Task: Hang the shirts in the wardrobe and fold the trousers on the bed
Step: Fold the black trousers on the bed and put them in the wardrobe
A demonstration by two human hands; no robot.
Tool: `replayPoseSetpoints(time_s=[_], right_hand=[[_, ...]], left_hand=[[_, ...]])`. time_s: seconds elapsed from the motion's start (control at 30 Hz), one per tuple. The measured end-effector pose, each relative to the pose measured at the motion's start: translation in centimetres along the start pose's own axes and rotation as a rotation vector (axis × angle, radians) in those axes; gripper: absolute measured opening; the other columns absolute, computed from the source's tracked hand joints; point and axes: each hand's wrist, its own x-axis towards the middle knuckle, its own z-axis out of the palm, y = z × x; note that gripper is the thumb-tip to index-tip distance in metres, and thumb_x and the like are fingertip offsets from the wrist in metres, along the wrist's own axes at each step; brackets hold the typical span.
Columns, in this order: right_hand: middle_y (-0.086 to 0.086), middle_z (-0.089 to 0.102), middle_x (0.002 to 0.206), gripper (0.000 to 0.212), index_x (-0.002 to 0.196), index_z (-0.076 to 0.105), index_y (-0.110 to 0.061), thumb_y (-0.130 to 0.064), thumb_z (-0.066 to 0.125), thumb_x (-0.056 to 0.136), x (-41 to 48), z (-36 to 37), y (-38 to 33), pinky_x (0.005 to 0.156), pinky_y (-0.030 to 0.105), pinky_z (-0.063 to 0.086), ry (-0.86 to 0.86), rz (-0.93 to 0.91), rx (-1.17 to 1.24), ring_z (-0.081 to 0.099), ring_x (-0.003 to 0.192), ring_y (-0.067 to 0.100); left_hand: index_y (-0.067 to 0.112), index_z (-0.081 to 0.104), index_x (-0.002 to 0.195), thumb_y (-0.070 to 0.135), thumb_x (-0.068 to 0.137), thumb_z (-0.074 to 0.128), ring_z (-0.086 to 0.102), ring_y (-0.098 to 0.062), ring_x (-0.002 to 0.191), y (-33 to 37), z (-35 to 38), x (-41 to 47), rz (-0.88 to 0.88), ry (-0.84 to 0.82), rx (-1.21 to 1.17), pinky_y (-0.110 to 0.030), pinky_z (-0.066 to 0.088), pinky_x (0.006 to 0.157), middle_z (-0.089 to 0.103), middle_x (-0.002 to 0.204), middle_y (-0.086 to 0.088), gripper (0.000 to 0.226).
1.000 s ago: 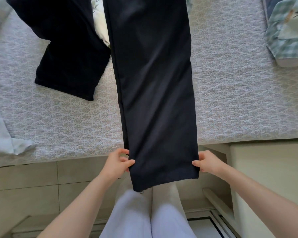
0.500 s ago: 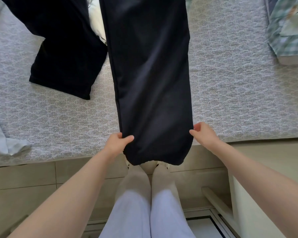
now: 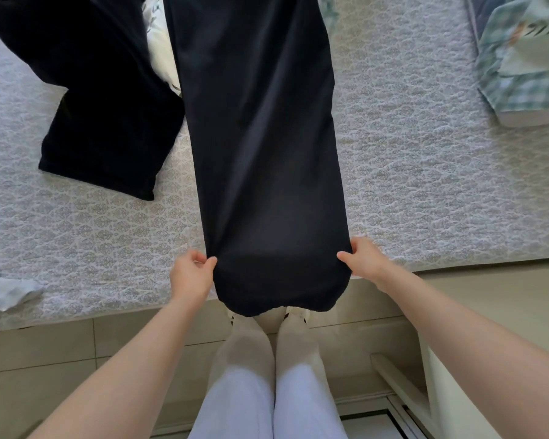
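Note:
Dark navy trousers lie lengthwise on the bed, legs stacked, with the hem end hanging over the near edge. My left hand pinches the left side of the legs near the hem. On the right side, my right hand pinches the fabric in the same way. The hem sags between the two hands. A second dark garment lies spread on the bed to the left.
A pale blue garment lies at the bed's left edge. Folded checked cloth sits at the far right. White printed fabric shows between the dark garments. My legs stand on the tiled floor; a white cabinet is at lower right.
Both hands have lifted the trouser hem end up from below the bed's edge toward the mattress. The fabric near the hem now sags between them.

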Motion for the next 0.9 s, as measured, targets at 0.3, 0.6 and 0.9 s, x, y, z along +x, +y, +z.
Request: replayPoseSetpoints(time_s=[0.3,0.6,0.9], right_hand=[[0.007,0.071,0.094,0.021,0.103,0.068,-0.009,-0.013,0.055,0.087,-0.6,1.8,2.1,0.085,0.044,0.054,0.001,0.037,0.058,0.065,0.089,0.024],[-0.001,0.063,0.095,0.019,0.105,0.061,-0.012,-0.004,0.056,0.088,-1.9,2.7,2.4,0.086,0.038,0.052,-0.031,0.046,0.149,0.060,0.094,0.018],[-0.011,0.063,0.094,0.024,0.113,0.058,-0.018,-0.005,0.057,0.093,-2.4,2.6,2.4,0.067,0.020,0.047,-0.147,0.010,0.251,0.056,0.083,0.001]], left_hand=[[0.010,0.041,0.081,0.015,0.100,0.047,0.044,-0.020,0.067,-0.1,1.0,0.9,-0.052,-0.021,0.024,-0.031,0.032,0.057,0.048,0.075,-0.004,0.020],[0.013,0.053,0.099,0.027,0.088,0.069,0.064,-0.026,0.094,-1.5,0.7,0.5,-0.142,-0.178,-0.136,-0.046,0.051,0.091,0.064,0.098,-0.004,0.024],[0.017,0.062,0.111,0.003,0.098,0.038,0.063,-0.025,0.105,-3.7,0.8,-2.2,-0.124,-0.410,-0.098,-0.039,0.047,0.093,0.068,0.110,-0.005,0.030]])
